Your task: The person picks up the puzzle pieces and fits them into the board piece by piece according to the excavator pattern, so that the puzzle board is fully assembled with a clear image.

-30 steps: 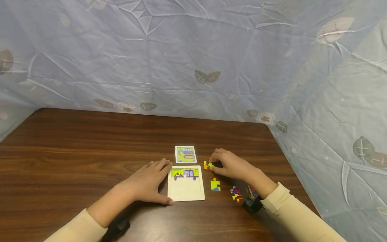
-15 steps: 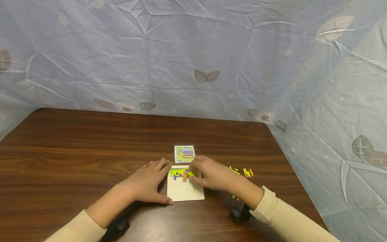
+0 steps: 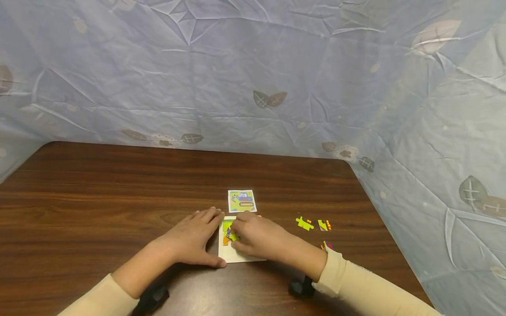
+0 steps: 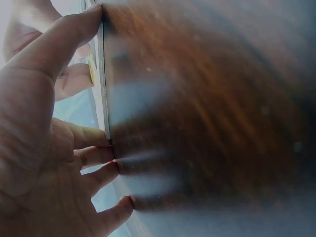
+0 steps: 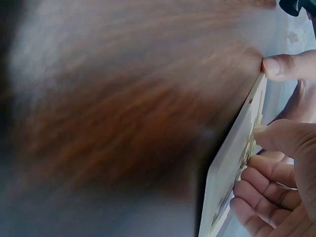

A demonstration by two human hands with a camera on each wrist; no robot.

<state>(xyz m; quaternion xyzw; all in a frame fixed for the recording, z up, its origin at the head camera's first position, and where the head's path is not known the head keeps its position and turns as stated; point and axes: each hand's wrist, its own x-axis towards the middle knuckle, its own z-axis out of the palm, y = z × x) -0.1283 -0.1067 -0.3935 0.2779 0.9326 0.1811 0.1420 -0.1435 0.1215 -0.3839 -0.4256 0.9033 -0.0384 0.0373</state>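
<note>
A pale square puzzle tray (image 3: 233,255) lies on the dark wooden table, with colourful pieces along its top. My left hand (image 3: 189,241) rests beside it with fingers spread, its thumb and fingertips touching the tray's left side. Over the tray, my right hand (image 3: 261,237) pinches a green and orange jigsaw piece (image 3: 227,240) between thumb and fingers at the left, just below the top row. That hand hides much of the tray. In the right wrist view, the thumb and index fingertip (image 5: 256,160) are close to the tray's surface.
A small picture card (image 3: 242,202) showing an excavator lies just behind the tray. Several loose jigsaw pieces (image 3: 304,223) lie to the right, some partly hidden by the right sleeve (image 3: 336,272). A patterned grey cloth (image 3: 221,79) surrounds the table's back and sides.
My right hand has picked up the green and orange piece from right of the tray and carried it left over the tray, then slightly nearer me. The left hand has stayed put.
</note>
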